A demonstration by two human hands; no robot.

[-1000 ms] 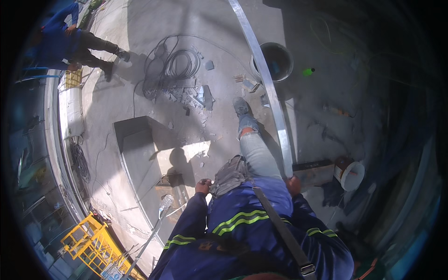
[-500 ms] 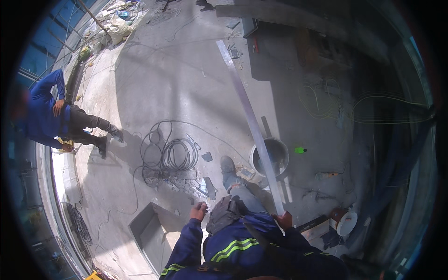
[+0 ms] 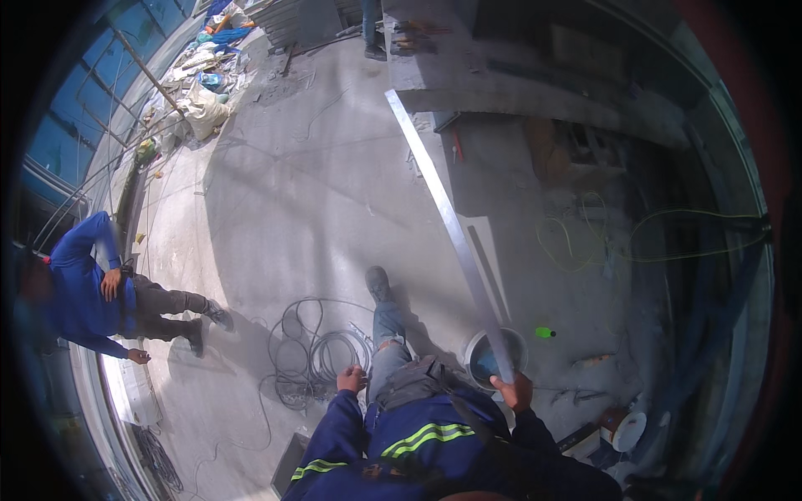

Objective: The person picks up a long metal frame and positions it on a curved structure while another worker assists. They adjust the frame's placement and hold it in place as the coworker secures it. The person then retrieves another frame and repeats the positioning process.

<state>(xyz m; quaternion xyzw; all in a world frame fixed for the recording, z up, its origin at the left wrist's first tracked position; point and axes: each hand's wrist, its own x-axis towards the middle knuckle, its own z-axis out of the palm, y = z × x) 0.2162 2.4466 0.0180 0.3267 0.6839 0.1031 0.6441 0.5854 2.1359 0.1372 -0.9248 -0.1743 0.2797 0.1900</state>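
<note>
Bar (image 3: 449, 221) gripped in right hand (image 3: 515, 391), bucket (image 3: 469, 352) beneath, left hand (image 3: 352, 379) curled, seemingly empty, cable (image 3: 317, 355) nearby

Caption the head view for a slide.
Right hand grips a long silvery bar, which crosses in front of a bucket; a co-worker in blue is at left.

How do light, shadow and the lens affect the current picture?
Head view: sunlight brightens the floor at left, while the right side is dim; head view: the long metal bar in the right hand shines brightest toward its far end; head view: fisheye bends outer edges, with black corners.
</note>
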